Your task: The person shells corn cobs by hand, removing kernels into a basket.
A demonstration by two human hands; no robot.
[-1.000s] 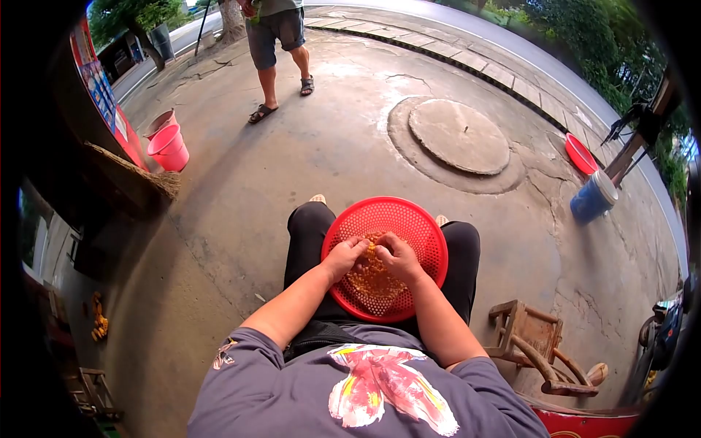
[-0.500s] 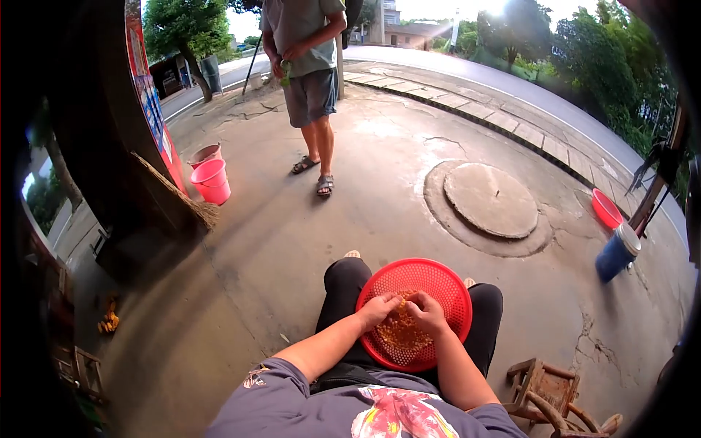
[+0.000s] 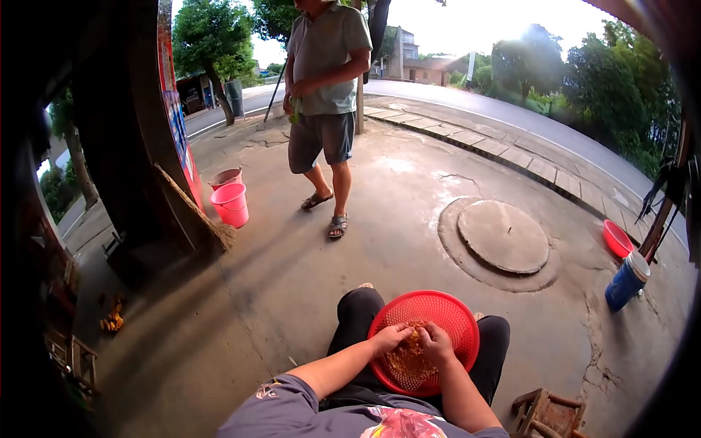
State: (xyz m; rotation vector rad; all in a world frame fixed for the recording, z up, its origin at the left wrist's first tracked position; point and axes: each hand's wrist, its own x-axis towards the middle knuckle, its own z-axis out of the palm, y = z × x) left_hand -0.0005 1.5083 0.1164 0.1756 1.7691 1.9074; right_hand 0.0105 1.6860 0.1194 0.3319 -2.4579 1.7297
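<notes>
On black-trousered legs (image 3: 355,314), a round red plastic mesh basket (image 3: 458,317).

The left hand (image 3: 392,339) and right hand (image 3: 437,343) sit close together over its middle, fingers curled in; how far each grip closes, and on what, I cannot tell. Small orange-yellow pieces (image 3: 410,363) lie beneath, inside the basket. Best worked low and central, so strays land within.

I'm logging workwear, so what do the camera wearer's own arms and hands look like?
The left hand and right hand are bare, with no gloves visible. Both forearms are uncovered below short greyish-purple sleeves; the left sleeve carries a small pale print.
</notes>
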